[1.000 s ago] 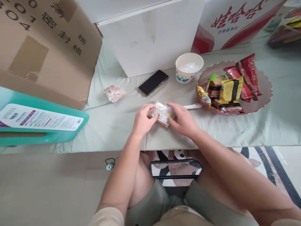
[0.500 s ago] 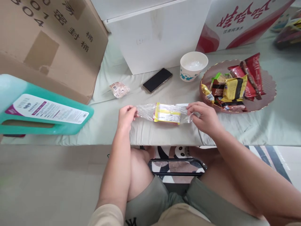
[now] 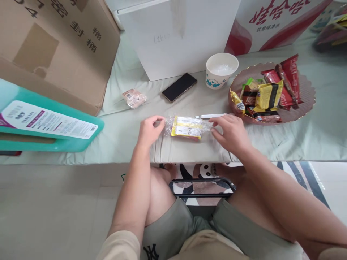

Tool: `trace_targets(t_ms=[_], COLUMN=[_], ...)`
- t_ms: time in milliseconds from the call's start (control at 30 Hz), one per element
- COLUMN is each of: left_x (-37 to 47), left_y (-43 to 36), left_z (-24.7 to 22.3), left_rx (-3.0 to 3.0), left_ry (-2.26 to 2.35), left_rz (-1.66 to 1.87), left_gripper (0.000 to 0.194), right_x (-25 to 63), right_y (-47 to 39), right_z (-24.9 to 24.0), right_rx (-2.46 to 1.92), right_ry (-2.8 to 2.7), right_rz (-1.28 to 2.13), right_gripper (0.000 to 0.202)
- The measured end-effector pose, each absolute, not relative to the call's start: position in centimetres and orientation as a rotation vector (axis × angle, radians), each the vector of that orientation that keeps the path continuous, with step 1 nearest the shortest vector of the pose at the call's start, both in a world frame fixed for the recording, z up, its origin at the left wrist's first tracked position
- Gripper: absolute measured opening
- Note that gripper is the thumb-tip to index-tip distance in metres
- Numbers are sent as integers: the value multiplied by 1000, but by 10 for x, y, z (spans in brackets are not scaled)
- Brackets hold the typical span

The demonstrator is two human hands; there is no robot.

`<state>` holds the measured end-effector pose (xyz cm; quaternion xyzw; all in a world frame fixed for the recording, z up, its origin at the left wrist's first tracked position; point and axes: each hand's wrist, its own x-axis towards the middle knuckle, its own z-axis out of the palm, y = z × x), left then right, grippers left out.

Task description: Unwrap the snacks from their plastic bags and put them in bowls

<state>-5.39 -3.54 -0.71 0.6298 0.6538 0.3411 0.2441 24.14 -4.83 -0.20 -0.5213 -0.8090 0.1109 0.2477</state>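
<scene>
A yellow-and-white snack packet [image 3: 187, 128] lies near the table's front edge, inside clear plastic wrap [image 3: 169, 124] that bunches up at both ends. My left hand [image 3: 150, 130] pinches the crumpled left end between thumb and forefinger. At the opposite end, my right hand [image 3: 231, 130] has its fingertips closed on the wrap. Just behind the packet, a thin white stick-like object [image 3: 210, 116] runs partly under my right hand; its kind cannot be made out.
Behind are a crumpled clear wrapper [image 3: 134, 98], a phone [image 3: 179, 87], a paper cup [image 3: 220, 80] and a scalloped bowl [image 3: 306, 97] of snacks. A teal jug [image 3: 81, 142] and a cardboard box [image 3: 78, 68] flank the left; white boxes [image 3: 184, 43] stand at the back.
My hands have come a little closer together. The wrap's ends, stretched out before, are now shorter and more bunched against the packet. The view has shifted slightly.
</scene>
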Motion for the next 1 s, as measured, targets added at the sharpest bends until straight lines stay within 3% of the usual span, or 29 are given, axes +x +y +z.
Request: trace_targets(t_ms=[267,400,567,733,833,1000], left_x=[-47,-50,-63,-55,-31,-2], left_y=[-15,-2,2,-20,-33,-27], left_z=[-10,-16,-13,9,30,50], left_rx=[1272,1196,1239,1506,1706,2095], left_ry=[1754,1845,2024,2156,1792,1486], left_rz=[1211,1184,1115,1305,1117,595], left_gripper=[12,13,16,18,19,19], right_x=[237,207,195,212,216,210], right_y=[-50,-58,-42,-59,-78,-75], right_z=[21,20,7,18,29,37], right_rx=[-1376,-1183,-1310,-1172,-1118,-1513], right_ry=[-1904,-2257,-2481,-2618,-2823,-2706], right_rz=[75,187,197,279,447,471], right_gripper=[28,26,26,27,34,41])
